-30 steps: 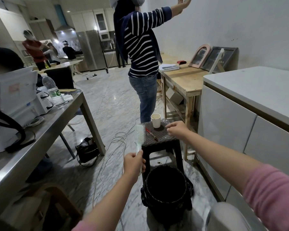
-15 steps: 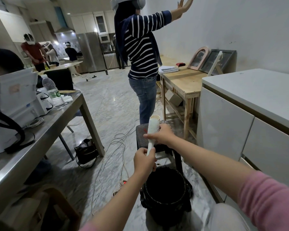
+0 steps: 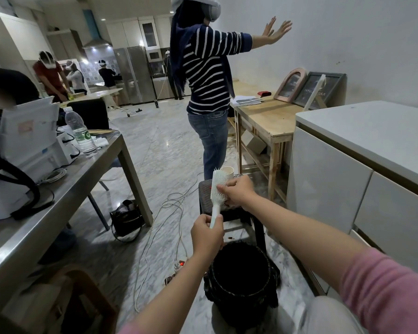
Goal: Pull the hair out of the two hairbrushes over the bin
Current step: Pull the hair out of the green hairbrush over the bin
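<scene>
One hairbrush (image 3: 218,189) is in my hands, and as far as I can judge the job has only just begun: I see no loose hair in my fingers and cannot tell whether any lies in the dark bin (image 3: 241,273). From the head camera, the only view I have, my left hand (image 3: 206,233) is wrapped tight round the brush's pale handle, holding it upright with the head at twelve o'clock from my fist. My right hand (image 3: 237,191) is curled against the bristle face, fingertips pinching in among the bristles; whether they have caught a tuft I cannot tell. The brush sits above and a little beyond the bin, which stands on the floor at six o'clock from it, so pulled hair may need carrying back over the opening. The second brush I cannot make out; it may lie on the dark stool (image 3: 227,208) behind my hands, where a paper cup (image 3: 228,171) stands. The floor is pale marble with white cables (image 3: 159,213) trailing at nine o'clock from the bin. A steel table (image 3: 58,189) runs along at nine o'clock, white cabinets (image 3: 348,189) at three o'clock, and a person in a striped top (image 3: 208,75) stands at twelve.
</scene>
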Demonstrator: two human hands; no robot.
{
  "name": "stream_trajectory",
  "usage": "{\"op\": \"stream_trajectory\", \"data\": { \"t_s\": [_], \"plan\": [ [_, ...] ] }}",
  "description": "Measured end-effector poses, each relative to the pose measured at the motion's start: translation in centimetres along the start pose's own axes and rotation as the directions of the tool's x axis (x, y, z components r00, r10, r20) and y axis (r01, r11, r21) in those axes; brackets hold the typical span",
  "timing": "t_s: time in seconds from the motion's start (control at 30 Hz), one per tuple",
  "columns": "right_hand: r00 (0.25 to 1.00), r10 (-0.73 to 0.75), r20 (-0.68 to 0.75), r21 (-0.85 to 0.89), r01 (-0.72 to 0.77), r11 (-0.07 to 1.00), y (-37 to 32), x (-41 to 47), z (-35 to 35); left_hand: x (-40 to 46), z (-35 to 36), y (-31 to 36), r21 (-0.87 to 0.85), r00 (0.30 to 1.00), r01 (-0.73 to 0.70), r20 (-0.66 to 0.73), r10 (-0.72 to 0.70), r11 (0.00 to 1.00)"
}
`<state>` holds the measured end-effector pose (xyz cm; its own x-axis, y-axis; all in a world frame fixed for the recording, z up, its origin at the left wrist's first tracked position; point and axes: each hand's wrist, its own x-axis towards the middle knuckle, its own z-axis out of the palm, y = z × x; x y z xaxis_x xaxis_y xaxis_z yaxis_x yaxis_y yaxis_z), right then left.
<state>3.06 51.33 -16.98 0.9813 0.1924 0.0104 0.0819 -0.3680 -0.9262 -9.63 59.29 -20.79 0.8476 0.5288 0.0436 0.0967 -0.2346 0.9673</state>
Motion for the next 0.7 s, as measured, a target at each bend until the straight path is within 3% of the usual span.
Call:
{"op": "stream_trajectory", "data": {
  "t_s": [0.13, 0.4, 0.5, 0.7],
  "plan": [
    [0.996, -0.050, -0.072, -0.138, 0.040, 0.990, -1.4, -0.9, -0.9, -0.1, -0.4, -0.4, 0.077, 0.999, -0.033, -0.019, 0.035, 0.996],
    [0.977, -0.211, 0.033, -0.473, 0.202, 0.858, -1.5, -1.2, -1.6, 0.3, -0.5, -0.3, 0.158, 0.998, 0.035, 0.039, -0.042, 0.987],
    [0.970, -0.240, 0.031, -0.487, 0.225, 0.844, -1.4, -1.3, -1.9, 1.0, -0.4, -0.5, 0.159, 0.991, 0.124, 0.023, -0.129, 0.979],
    [0.976, -0.192, -0.103, -0.319, 0.150, 0.936, -1.2, -0.2, -3.4, 1.4, -1.5, -2.1, 0.080, 0.967, 0.256, -0.019, -0.256, 0.963]
  ]
}}
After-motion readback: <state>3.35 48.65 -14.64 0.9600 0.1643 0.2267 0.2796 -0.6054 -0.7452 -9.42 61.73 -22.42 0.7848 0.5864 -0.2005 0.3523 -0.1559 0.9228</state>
